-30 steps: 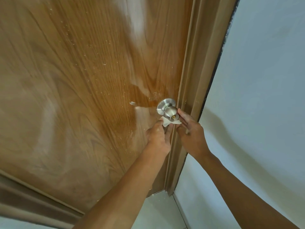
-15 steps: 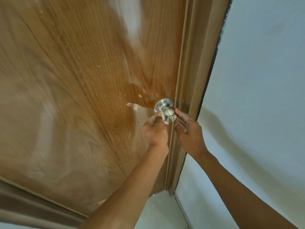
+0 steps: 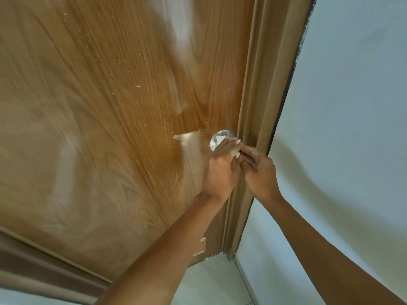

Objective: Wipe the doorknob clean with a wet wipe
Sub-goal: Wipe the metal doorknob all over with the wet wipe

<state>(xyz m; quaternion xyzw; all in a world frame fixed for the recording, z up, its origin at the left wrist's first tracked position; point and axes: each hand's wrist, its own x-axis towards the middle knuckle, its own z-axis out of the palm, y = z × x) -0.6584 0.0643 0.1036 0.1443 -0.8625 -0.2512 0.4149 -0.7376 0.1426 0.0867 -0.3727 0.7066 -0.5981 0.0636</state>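
The silver doorknob (image 3: 214,140) is largely covered by the white wet wipe (image 3: 221,138), gripped by the left hand (image 3: 221,170) and pinched by the right hand (image 3: 258,170).

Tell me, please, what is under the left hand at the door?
Under the left hand white bits of the wet wipe stick out, and behind them shows the doorknob's round metal plate. The knob itself is covered by hand and wipe, so it cannot be seen.

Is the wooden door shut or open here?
Shut: the brown wooden door lies against its frame with no gap visible beside the silver round doorknob.
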